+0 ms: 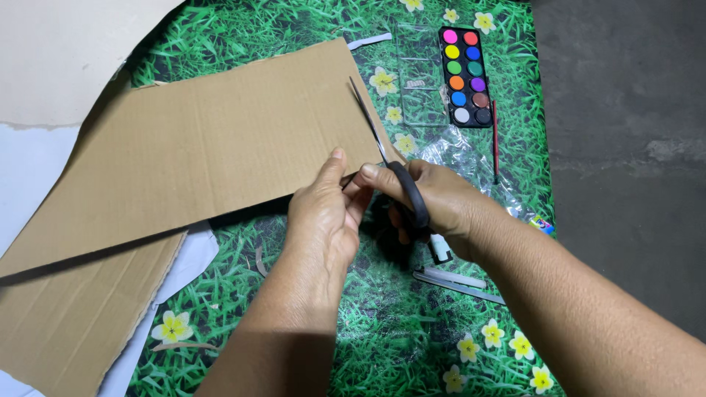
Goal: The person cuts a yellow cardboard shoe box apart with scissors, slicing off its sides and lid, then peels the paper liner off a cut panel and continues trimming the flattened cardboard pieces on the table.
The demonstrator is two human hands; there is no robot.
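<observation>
While the left hand point(323, 217) pinches the near edge of the cardboard point(198, 147), thumb on top and fingers curled under it, the right hand point(434, 198) is closed round the black handles of the scissors point(393, 173). Their blades run up and away from the hands, lying along a slit in the cardboard near its right edge; the tips sit well into the sheet. That sheet is held tilted, its left end low over a second cardboard piece point(73, 323) and some white paper point(195, 254) lying flat below.

Everything rests on a bench covered with a grass-print cloth point(382, 323) dotted with pale yellow flowers. At the far side lies a paint palette point(465, 76), a black tray with two rows of round colour pans, and just left of it a clear lid point(421, 73). A thin red-handled brush point(495, 140) lies just right of the palette, pointing toward the person. Crumpled clear wrapping point(460, 158) shows beyond the right hand. Near the right wrist lie a small white tube point(440, 248) and what seems to be a clear pen point(456, 279), though the view is too dim to be sure. Bare grey floor point(625, 147) lies to the right of the bench.
</observation>
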